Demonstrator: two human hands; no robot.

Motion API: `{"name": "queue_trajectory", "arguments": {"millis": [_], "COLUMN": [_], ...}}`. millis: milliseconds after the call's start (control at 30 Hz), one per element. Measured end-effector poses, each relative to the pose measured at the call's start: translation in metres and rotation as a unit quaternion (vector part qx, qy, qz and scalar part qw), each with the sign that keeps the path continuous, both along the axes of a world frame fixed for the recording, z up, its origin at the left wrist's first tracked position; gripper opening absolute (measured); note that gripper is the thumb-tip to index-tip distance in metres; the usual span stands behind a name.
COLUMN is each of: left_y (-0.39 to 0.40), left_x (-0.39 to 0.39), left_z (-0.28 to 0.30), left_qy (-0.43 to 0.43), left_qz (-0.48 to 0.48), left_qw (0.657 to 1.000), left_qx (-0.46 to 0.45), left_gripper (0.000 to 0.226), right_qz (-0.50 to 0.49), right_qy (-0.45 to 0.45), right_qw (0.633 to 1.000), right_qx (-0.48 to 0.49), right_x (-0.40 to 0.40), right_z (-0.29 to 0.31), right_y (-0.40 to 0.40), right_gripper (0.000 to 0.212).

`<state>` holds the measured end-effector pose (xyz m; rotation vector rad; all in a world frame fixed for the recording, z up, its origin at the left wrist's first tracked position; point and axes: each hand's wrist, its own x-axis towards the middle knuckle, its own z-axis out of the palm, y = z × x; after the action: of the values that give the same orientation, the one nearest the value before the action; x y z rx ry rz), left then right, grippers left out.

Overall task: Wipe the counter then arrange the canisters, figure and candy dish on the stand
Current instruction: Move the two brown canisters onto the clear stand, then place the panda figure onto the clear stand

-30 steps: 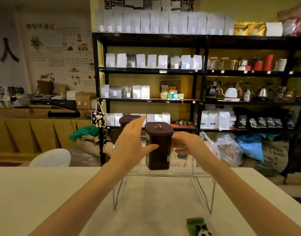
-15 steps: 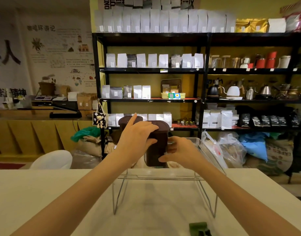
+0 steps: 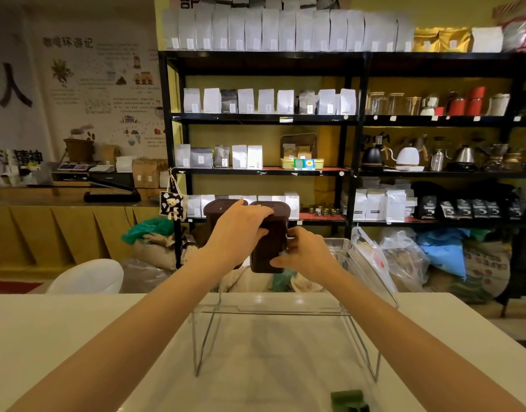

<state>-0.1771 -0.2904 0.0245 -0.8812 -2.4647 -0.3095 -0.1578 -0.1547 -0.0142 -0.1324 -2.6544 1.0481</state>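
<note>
Two dark brown square canisters stand side by side on the clear acrylic stand at the far side of the white counter. The right canister is held by both hands: my left hand lies over its lid and left side, my right hand grips its lower right side. The left canister is mostly hidden behind my left hand. A green object, part of the figure perhaps, shows at the counter's near edge.
A clear container edge shows just right of the stand top. Behind the counter are black shelves with bags and kettles, sacks on the floor, and a white chair at the left.
The right canister has come down from above the stand to sit beside the left one. My left hand moved onto its lid and my right hand slid lower on its side.
</note>
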Motion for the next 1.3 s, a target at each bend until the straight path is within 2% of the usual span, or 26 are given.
{"name": "queue_trajectory", "arguments": {"millis": [100, 267, 433, 600, 733, 967, 1133, 1300], "left_y": [0.002, 0.003, 0.002, 0.004, 0.006, 0.017, 0.018, 0.032], "left_x": [-0.004, -0.008, 0.000, 0.037, 0.079, 0.124, 0.126, 0.117], "left_z": [-0.002, -0.007, -0.016, -0.031, -0.047, -0.094, -0.125, -0.160], "left_qy": [0.010, 0.030, 0.037, 0.048, 0.027, -0.084, -0.037, -0.209], "left_qz": [-0.004, 0.000, 0.004, -0.060, -0.139, -0.170, -0.201, -0.173], "left_qw": [1.000, 0.999, 0.997, 0.995, 0.989, 0.978, 0.978, 0.959], "left_qx": [-0.005, -0.028, -0.070, -0.056, -0.041, -0.083, -0.048, -0.077], "left_gripper": [0.044, 0.048, 0.063, 0.052, 0.052, 0.049, 0.042, 0.044], "right_qz": [0.014, 0.043, 0.058, 0.063, 0.074, 0.049, 0.055, 0.048], "right_qy": [0.003, -0.012, 0.002, 0.067, 0.078, -0.024, -0.074, -0.073], "right_qw": [1.000, 0.999, 0.997, 0.985, 0.980, 0.974, 0.971, 0.972], "right_qx": [-0.020, 0.003, 0.060, 0.145, 0.169, 0.218, 0.222, 0.220], "right_x": [0.001, 0.007, 0.032, 0.081, 0.131, 0.199, 0.209, 0.209], "right_z": [-0.002, -0.003, 0.006, 0.015, 0.003, -0.059, -0.090, -0.108], "right_y": [-0.002, 0.000, 0.006, 0.019, 0.033, 0.044, 0.041, 0.034], "right_gripper": [0.068, 0.070, 0.054, 0.044, 0.041, 0.047, 0.048, 0.050]}}
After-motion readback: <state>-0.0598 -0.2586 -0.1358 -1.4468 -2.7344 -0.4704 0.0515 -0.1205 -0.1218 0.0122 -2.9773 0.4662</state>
